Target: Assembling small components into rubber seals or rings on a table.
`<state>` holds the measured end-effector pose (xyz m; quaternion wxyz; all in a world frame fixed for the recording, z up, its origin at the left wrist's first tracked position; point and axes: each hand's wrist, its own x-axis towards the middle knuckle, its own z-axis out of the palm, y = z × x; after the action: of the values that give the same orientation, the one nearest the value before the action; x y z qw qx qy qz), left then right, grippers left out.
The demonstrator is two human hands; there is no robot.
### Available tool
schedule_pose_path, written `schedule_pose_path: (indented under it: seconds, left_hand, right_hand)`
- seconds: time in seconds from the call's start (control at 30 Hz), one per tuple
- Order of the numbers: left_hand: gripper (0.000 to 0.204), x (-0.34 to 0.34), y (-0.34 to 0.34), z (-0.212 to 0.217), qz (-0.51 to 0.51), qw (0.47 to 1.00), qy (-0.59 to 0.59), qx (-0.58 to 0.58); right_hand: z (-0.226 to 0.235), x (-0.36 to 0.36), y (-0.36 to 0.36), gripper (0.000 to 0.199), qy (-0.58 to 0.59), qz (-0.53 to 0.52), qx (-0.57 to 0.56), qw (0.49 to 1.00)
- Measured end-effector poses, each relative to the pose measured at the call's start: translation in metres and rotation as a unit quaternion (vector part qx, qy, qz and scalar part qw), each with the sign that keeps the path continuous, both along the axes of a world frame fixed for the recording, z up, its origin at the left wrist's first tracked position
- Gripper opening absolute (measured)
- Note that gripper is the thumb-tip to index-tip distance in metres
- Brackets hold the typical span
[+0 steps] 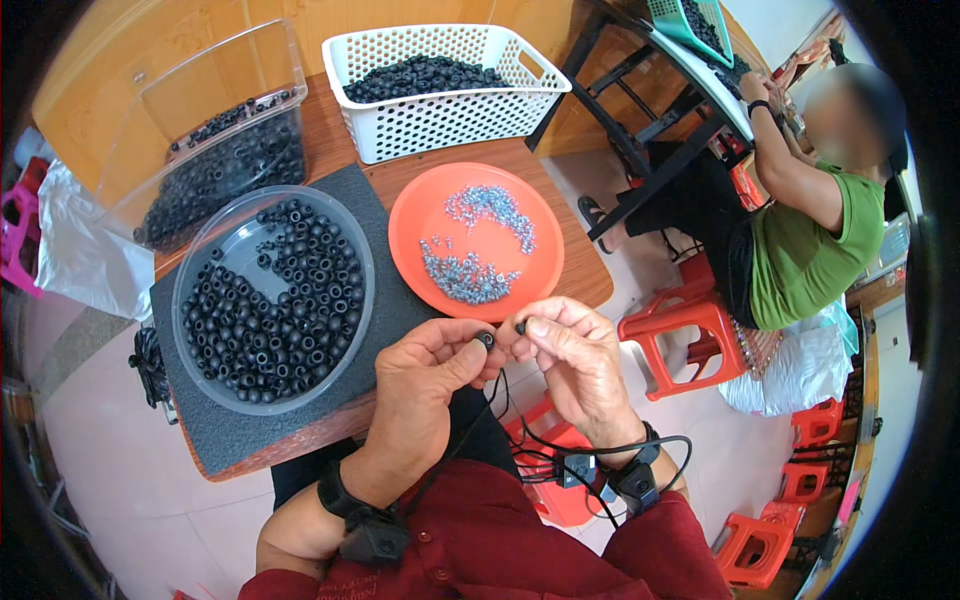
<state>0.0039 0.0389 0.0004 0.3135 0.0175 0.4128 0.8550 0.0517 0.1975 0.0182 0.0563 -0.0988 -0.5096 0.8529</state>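
Here, the wooden table (330,135) carries a white lattice basket (445,85) of black rings, a clear round bowl (272,298) of black rings on a grey mat (395,300), and an orange plate (475,240) of small metal pieces. Below its near edge, the left hand (420,385) pinches a black ring (487,340); the right hand (580,360) pinches a tiny dark piece (520,327) just beside it.

White plastic bag (85,250) at table's left edge.

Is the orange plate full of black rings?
No, the orange plate holds small silvery metal bits, while the black rings lie in the clear round bowl beside it.
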Motion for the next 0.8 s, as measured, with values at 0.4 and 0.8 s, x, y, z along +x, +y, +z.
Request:
schedule_pose_path:
  seconds: [0.4, 0.8]
  left_hand:
    - [0.018, 0.000, -0.001, -0.003, -0.008, 1.000, 0.011, -0.007]
    - [0.020, 0.003, 0.003, -0.004, -0.017, 1.000, 0.022, -0.004]
  right_hand:
    - [0.003, 0.005, -0.001, 0.013, 0.034, 0.014, 0.092, 0.995]
    - [0.008, 0.008, -0.010, 0.014, 0.081, -0.009, 0.235, 0.969]
